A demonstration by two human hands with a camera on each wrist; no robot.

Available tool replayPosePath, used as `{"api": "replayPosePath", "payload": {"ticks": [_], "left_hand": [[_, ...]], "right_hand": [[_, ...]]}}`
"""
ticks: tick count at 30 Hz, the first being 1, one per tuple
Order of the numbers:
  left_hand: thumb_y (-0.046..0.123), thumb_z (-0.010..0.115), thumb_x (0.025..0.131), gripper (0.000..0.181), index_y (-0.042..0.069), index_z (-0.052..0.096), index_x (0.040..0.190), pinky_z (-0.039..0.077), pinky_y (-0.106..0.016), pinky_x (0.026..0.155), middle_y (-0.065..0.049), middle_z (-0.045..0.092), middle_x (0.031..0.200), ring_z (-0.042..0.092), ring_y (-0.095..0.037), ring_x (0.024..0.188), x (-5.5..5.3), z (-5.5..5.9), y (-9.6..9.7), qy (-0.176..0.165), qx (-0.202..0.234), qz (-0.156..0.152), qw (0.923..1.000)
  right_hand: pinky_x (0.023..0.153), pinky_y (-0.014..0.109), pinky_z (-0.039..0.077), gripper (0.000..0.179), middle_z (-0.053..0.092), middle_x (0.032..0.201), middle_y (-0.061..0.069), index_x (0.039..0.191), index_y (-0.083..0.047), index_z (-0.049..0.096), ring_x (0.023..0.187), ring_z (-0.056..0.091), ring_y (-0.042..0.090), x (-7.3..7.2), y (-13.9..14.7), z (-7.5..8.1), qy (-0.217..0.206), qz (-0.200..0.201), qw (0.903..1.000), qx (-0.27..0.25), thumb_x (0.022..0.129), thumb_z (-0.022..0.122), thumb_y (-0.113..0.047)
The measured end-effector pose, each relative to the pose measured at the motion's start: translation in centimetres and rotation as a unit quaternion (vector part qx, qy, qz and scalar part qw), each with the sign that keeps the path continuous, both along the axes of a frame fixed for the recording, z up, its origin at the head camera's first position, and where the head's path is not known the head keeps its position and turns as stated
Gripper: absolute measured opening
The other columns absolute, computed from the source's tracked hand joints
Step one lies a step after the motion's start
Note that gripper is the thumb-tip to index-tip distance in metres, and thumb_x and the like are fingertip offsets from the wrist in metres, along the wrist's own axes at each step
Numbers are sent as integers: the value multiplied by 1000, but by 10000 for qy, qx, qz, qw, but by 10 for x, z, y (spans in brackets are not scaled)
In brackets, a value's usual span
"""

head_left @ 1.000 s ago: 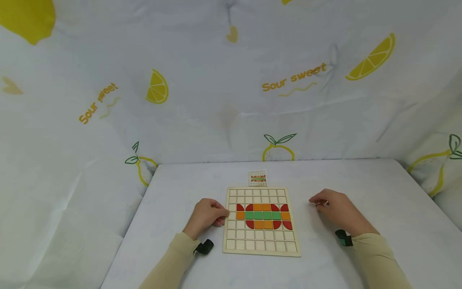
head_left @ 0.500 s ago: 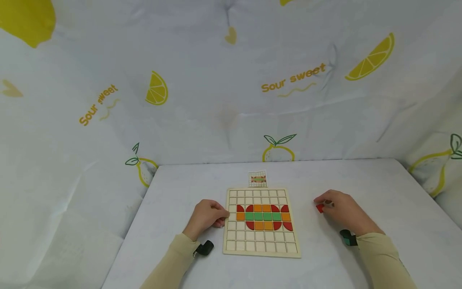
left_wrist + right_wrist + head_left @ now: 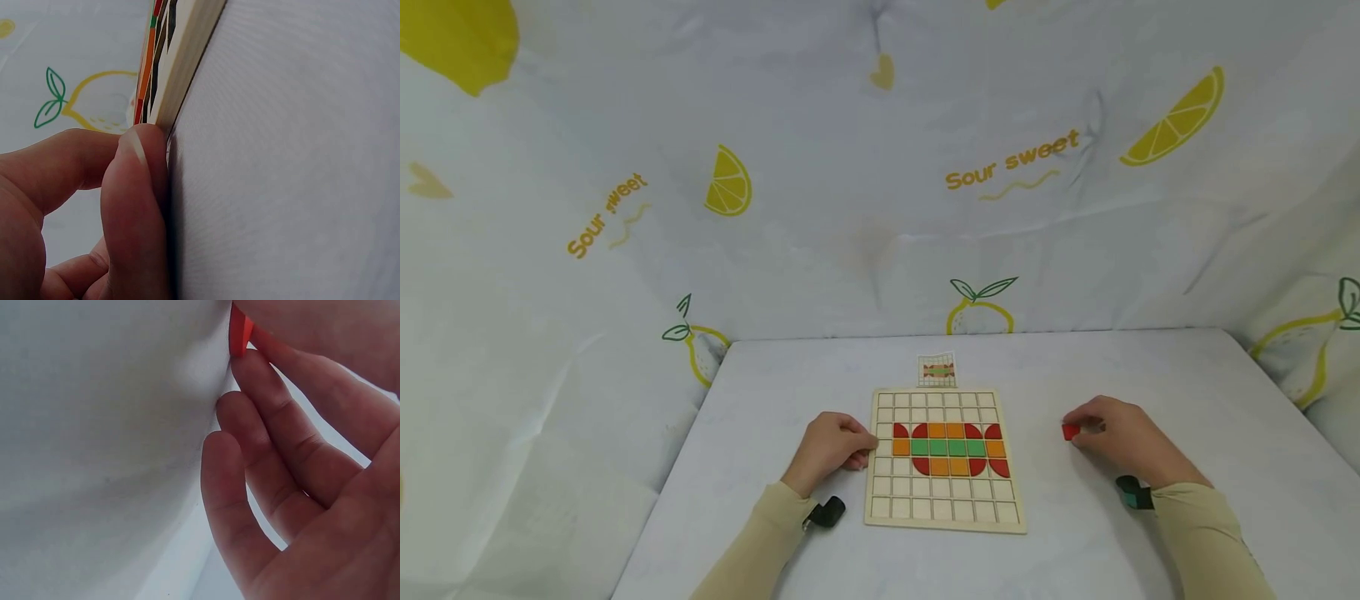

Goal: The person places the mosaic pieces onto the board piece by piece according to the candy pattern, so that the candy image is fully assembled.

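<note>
A square wooden grid board (image 3: 943, 503) lies on the white table, with red, orange and green tiles set in its middle rows. My left hand (image 3: 829, 450) holds the board's left edge, thumb and index finger pinched together there. In the left wrist view the thumb (image 3: 134, 200) sits right at the pale board edge (image 3: 187, 59). To the right of the board, my right hand (image 3: 1116, 436) pinches a small red tile (image 3: 1071, 432) between thumb and index finger. The right wrist view shows the red tile (image 3: 238, 334) close over the tabletop, partly hidden by the thumb.
A small pattern card (image 3: 937, 370) with a matching coloured design lies just behind the board. Behind the table (image 3: 805, 367) hangs a white cloth (image 3: 820, 250) printed with lemons. Dark wrist cameras (image 3: 826, 512) are worn on both wrists.
My right hand has moved slightly right, away from the board, and the red tile in its fingertips has come into clear view. The left hand stays at the board's edge.
</note>
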State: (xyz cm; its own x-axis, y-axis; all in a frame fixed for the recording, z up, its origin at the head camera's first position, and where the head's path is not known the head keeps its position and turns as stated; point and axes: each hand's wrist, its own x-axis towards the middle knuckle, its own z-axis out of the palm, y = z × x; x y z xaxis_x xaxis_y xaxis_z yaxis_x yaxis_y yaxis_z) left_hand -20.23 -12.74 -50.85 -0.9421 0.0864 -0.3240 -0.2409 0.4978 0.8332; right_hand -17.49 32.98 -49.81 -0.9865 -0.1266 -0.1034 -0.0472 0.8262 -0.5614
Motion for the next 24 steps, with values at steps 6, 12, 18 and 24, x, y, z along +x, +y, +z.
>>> {"api": "replayPosePath", "payload": {"ticks": [6,12,18,24], "left_hand": [[21,87,89,17,8,76,90,61,-23,59,-5,75,72,68,-11,58,0,1,1,9,-35,-4,10000],[21,87,89,17,8,76,90,61,-23,59,-6,75,71,68,-11,58,1,2,1,-10,21,17,10000],[21,87,89,18,7,76,91,61,-23,58,-6,75,71,68,-11,58,1,3,1,19,31,10,10000],[20,87,89,18,6,75,91,61,-22,57,-6,75,70,68,-11,57,2,3,1,46,37,-10,10000]], "right_hand": [[95,54,59,16,75,110,3,107,-14,81,108,68,31,1,1,0,18,29,10000,-17,92,84,-17],[95,58,58,18,75,111,7,109,-12,81,107,66,32,-1,-2,3,-61,-67,9999,86,92,85,-17],[95,57,59,15,74,107,4,105,-14,81,105,66,30,-1,-2,1,-33,-53,10000,37,91,86,-18],[94,55,60,13,74,104,2,103,-17,82,104,65,28,-2,-3,-1,-25,-43,9999,106,91,86,-19]]}}
